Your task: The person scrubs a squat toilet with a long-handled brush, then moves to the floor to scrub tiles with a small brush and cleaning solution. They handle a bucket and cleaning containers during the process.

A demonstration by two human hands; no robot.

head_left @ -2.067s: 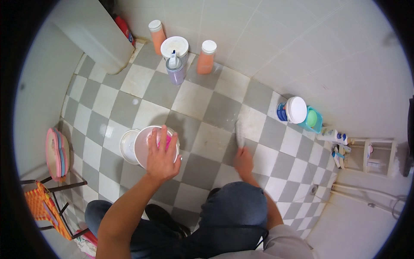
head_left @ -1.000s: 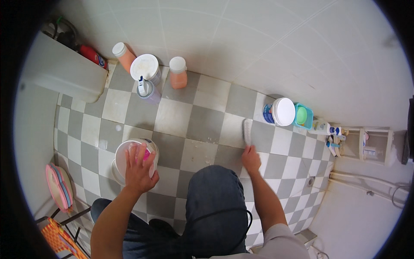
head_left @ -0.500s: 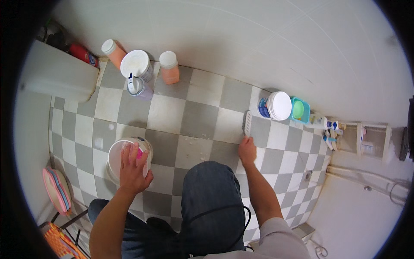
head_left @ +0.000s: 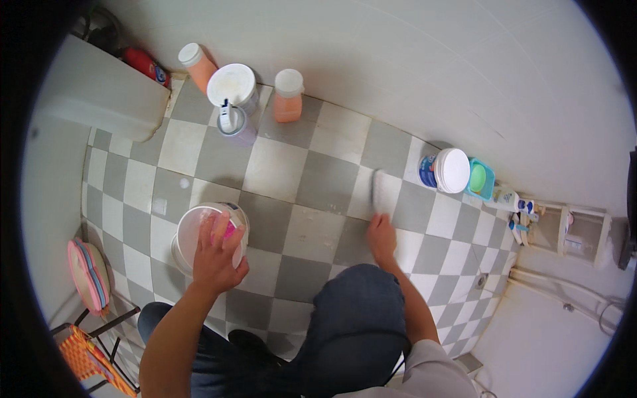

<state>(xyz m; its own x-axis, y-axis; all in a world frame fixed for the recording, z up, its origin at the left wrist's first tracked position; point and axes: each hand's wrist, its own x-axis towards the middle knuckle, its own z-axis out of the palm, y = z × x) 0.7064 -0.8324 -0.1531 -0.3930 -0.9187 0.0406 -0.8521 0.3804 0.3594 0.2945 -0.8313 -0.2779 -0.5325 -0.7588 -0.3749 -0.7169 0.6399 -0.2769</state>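
Note:
My left hand (head_left: pixel 220 255) lies over a white plastic bucket (head_left: pixel 188 239) at the left, its fingers spread across the top. Something bright pink (head_left: pixel 229 230) shows between those fingers; its kind is unclear, and the hand hides part of the bucket's opening. Farther right, my right hand (head_left: pixel 381 237) is closed round the near end of a white brush (head_left: pixel 379 191) with a long, narrow head, held low over the checkered floor tiles (head_left: pixel 316 229). Motion smears the brush, so I cannot tell whether it touches the tiles.
Along the far wall stand orange containers (head_left: pixel 288 106) with white lids, a lidded white tub (head_left: pixel 232 85) and a lilac canister (head_left: pixel 236 126). At right are a white bucket (head_left: pixel 453 170), a teal basket (head_left: pixel 488 182) and a shelf (head_left: pixel 576 232). A woven stool (head_left: pixel 83 355) stands at lower left.
The view has shifted, so the floor and containers sit farther right in it. The brush has blurred with motion. My left hand stays over the bucket, and my right keeps its grip.

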